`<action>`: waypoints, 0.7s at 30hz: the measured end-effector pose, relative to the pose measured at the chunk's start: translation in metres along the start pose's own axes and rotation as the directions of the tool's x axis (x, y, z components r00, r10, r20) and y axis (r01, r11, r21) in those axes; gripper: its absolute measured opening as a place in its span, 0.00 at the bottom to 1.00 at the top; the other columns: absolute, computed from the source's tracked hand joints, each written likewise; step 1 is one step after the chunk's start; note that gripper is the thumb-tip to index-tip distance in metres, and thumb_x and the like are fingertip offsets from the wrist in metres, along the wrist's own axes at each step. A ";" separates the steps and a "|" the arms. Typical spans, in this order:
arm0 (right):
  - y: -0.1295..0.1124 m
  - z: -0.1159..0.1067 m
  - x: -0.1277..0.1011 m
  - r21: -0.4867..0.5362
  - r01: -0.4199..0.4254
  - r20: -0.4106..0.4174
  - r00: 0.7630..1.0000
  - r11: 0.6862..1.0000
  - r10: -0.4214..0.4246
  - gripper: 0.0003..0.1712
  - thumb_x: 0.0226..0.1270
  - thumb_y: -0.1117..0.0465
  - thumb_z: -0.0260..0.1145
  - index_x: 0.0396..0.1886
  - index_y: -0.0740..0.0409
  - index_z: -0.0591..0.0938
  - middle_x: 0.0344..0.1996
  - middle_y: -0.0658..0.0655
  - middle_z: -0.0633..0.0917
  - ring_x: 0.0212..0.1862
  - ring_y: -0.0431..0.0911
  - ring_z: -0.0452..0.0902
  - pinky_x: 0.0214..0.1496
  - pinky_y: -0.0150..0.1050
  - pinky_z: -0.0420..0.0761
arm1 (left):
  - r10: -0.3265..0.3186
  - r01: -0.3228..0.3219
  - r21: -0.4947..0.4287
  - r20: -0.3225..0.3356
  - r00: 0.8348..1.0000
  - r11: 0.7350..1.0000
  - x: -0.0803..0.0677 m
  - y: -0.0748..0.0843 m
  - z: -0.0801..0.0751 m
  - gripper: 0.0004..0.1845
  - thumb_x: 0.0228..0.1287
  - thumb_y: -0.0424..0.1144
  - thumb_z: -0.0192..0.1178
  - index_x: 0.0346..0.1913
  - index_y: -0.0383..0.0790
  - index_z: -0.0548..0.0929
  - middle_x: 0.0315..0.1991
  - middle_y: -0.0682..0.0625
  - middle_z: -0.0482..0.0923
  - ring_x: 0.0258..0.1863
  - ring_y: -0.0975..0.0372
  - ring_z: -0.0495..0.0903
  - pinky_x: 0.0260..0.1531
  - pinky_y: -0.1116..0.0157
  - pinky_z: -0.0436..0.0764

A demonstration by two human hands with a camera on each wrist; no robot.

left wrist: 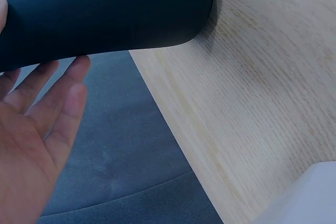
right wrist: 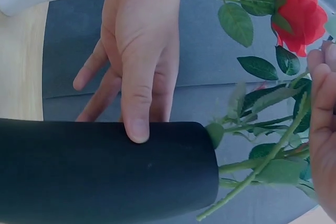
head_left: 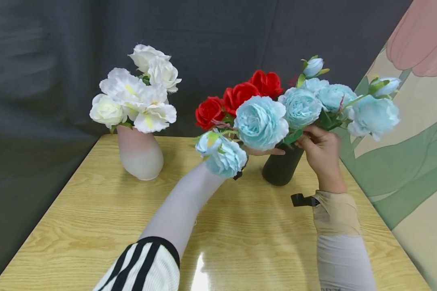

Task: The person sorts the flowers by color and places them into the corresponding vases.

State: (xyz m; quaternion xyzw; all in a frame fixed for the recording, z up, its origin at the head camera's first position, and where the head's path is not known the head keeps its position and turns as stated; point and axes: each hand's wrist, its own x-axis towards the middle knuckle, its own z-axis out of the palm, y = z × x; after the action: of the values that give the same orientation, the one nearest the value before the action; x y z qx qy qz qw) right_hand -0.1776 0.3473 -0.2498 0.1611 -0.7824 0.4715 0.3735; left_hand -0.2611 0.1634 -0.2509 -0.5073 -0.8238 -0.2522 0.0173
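Note:
A black vase (head_left: 281, 169) stands tilted on the table at the right, holding red roses (head_left: 240, 97) and light blue flowers (head_left: 261, 122). My left hand (right wrist: 142, 61) steadies it near the mouth, thumb on one side and fingertips (left wrist: 80, 66) on the other. In the head view, blossoms mostly cover that hand. Above the rim, my right hand (head_left: 323, 151) pinches green stems below the blue blossoms. One green stem (right wrist: 247, 179) slants from that hand, its cut end outside the vase and close by the rim in the right wrist view.
A pink and white vase (head_left: 140, 155) of white flowers (head_left: 138, 97) stands at the back left of the wooden table (head_left: 240, 226). Dark cloth (head_left: 211, 36) hangs behind the table. A wall with painted tulips (head_left: 404, 161) runs along the right side.

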 end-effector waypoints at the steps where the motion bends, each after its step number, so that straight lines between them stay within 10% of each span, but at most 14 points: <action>1: 0.001 0.001 0.001 0.021 0.003 -0.005 1.000 1.000 -0.002 0.22 0.63 0.79 0.61 0.29 0.47 0.88 0.19 0.29 0.81 0.22 0.25 0.76 0.29 0.20 0.77 | -0.137 0.136 0.035 0.010 0.991 0.990 0.007 0.020 -0.014 0.54 0.63 0.52 0.65 0.78 0.34 0.41 0.80 0.46 0.42 0.80 0.59 0.40 0.78 0.64 0.33; 8: 0.004 0.003 0.010 0.114 0.026 -0.048 0.999 0.993 -0.020 0.23 0.62 0.79 0.62 0.29 0.44 0.89 0.17 0.33 0.82 0.20 0.27 0.76 0.28 0.21 0.77 | -0.292 0.321 -0.333 0.135 0.947 0.887 0.055 -0.048 0.058 0.50 0.65 0.48 0.65 0.80 0.43 0.43 0.81 0.52 0.43 0.80 0.66 0.42 0.75 0.75 0.45; 21: 0.000 0.011 0.018 0.180 0.104 -0.058 0.994 0.978 -0.095 0.05 0.62 0.80 0.64 0.29 0.76 0.85 0.19 0.39 0.80 0.20 0.33 0.72 0.26 0.25 0.74 | -0.190 0.240 -0.347 0.173 0.966 0.906 0.061 -0.060 0.066 0.45 0.70 0.47 0.61 0.80 0.40 0.46 0.78 0.45 0.55 0.73 0.57 0.65 0.67 0.71 0.69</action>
State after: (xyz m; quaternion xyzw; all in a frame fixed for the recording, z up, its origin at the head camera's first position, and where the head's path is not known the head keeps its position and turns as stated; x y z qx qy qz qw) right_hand -0.1945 0.3393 -0.2395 0.2218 -0.7174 0.5260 0.3993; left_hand -0.3265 0.2214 -0.3153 -0.4235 -0.8127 -0.3663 -0.1613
